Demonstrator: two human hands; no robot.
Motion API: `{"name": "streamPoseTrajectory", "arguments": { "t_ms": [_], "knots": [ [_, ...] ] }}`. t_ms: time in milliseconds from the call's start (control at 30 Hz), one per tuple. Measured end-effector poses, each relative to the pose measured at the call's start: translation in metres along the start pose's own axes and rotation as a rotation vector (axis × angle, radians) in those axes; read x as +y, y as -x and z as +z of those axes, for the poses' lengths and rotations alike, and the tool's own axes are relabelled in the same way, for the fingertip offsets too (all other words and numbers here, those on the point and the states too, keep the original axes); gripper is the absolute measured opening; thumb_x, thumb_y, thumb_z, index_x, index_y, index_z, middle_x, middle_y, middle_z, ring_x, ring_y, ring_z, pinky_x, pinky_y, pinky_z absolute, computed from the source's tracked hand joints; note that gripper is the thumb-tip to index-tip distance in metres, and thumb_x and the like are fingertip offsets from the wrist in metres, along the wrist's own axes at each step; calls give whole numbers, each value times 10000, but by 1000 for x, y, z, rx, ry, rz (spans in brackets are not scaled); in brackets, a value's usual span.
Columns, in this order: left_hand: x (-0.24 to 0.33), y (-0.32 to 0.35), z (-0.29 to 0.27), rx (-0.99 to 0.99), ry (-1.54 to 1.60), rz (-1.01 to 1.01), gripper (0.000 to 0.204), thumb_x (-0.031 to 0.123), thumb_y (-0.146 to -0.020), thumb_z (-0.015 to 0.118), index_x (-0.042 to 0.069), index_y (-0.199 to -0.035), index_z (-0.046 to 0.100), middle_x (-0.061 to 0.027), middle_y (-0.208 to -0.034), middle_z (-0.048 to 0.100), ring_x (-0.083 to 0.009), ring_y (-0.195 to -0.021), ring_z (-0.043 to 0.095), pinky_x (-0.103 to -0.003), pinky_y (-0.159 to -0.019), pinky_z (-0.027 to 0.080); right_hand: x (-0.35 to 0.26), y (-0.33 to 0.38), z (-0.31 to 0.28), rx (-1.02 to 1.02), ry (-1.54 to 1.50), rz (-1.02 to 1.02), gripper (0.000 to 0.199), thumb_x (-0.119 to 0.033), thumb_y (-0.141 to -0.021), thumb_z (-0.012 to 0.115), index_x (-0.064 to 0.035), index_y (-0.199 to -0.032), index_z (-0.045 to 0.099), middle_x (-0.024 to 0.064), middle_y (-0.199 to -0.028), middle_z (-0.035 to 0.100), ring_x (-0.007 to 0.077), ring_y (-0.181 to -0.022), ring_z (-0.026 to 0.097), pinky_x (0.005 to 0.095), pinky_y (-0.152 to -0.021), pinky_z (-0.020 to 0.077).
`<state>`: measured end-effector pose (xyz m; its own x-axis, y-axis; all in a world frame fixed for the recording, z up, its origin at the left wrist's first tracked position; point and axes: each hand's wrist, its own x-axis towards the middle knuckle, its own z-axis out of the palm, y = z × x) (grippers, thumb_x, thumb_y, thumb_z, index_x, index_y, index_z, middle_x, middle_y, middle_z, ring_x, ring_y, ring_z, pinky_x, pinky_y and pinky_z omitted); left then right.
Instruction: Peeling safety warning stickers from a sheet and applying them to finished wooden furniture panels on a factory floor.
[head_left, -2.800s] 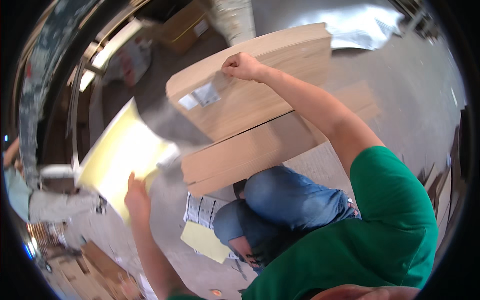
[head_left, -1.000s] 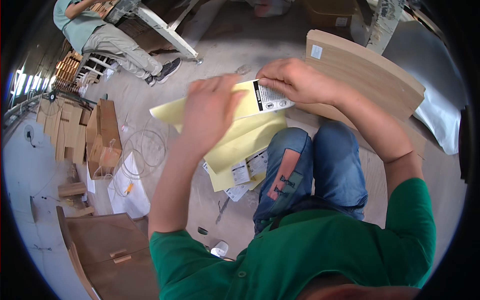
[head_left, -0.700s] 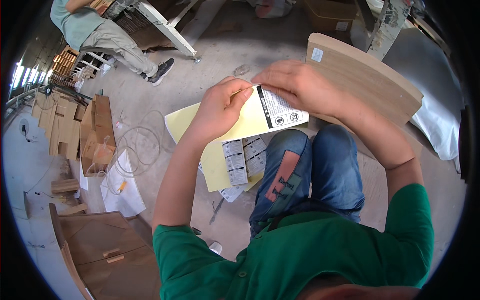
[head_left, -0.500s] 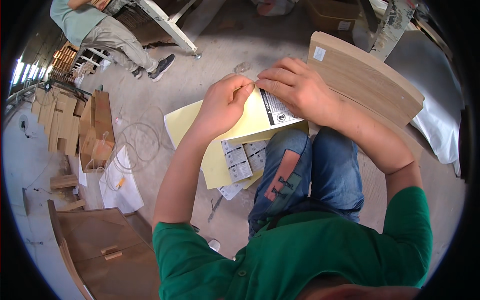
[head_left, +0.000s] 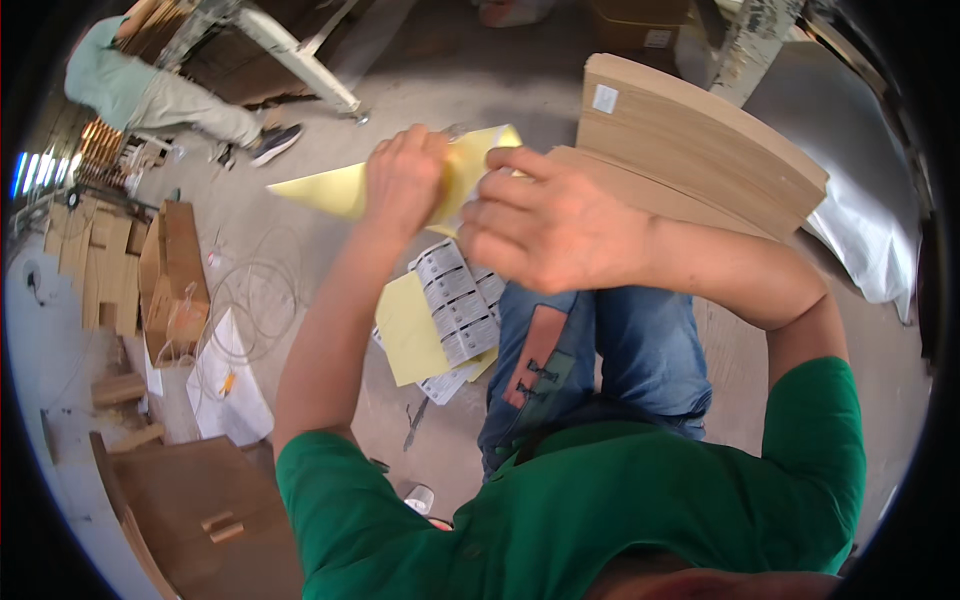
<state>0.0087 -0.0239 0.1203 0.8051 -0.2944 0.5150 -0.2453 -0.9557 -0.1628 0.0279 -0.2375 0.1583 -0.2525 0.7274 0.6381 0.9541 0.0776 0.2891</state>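
Note:
My left hand (head_left: 405, 180) is closed on a yellow-backed label sheet (head_left: 335, 192), which is bent and held above the floor, one pointed end reaching left. My right hand (head_left: 560, 225) meets the sheet's right edge with curled fingers; its fingertips appear closed on that edge, though motion blur and the fingers themselves hide part of the grip. Below my hands, beside my left knee, printed label sheets (head_left: 455, 300) lie overlapping on the floor with another yellow sheet (head_left: 410, 330).
Curved wood-grain panels (head_left: 690, 140) stand ahead to the right, by a metal leg (head_left: 755, 50). Left are an open cardboard box (head_left: 175, 270), a coil of clear tubing (head_left: 262, 290), white paper (head_left: 230, 385) and a brown panel (head_left: 200, 490). Another person (head_left: 150, 90) sits at the far left.
The sheet has gone from lying flat across my knees to being lifted and bent. My left hand has moved left, my right hand nearer to me and left. More printed labels below are uncovered.

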Motion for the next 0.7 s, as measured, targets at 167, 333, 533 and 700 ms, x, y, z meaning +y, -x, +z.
{"name": "streamPoseTrajectory", "arguments": {
  "t_ms": [167,333,533,700],
  "knots": [
    [-75,25,44,-169,-278,-114,88,116,-828,523,67,-764,559,-110,-773,564,-293,-665,598,-398,-576,494,57,50,1,139,-215,505,218,-34,-740,617,-42,-953,573,92,-875,617,242,-785,610,314,-659,511],
    [-131,213,52,-744,-362,-562,220,246,-867,488,58,-849,602,-147,-839,620,-306,-787,620,-431,-665,500,152,178,21,-43,-234,1195,220,3,-719,606,-29,-930,553,124,-839,628,258,-790,621,346,-707,498],
    [-14,566,22,-1778,62,-325,428,412,-787,526,39,-954,653,-181,-965,645,-311,-860,632,-400,-768,497,173,270,81,-196,-302,1269,221,15,-706,603,-24,-918,554,143,-860,631,294,-813,617,372,-711,492],
    [67,540,26,-1622,765,-852,333,345,-842,551,35,-920,643,-149,-858,661,-285,-788,625,-406,-703,478,195,276,106,-217,-204,1114,194,8,-720,569,-36,-909,559,142,-838,639,319,-800,612,388,-693,493]
  ]
}}
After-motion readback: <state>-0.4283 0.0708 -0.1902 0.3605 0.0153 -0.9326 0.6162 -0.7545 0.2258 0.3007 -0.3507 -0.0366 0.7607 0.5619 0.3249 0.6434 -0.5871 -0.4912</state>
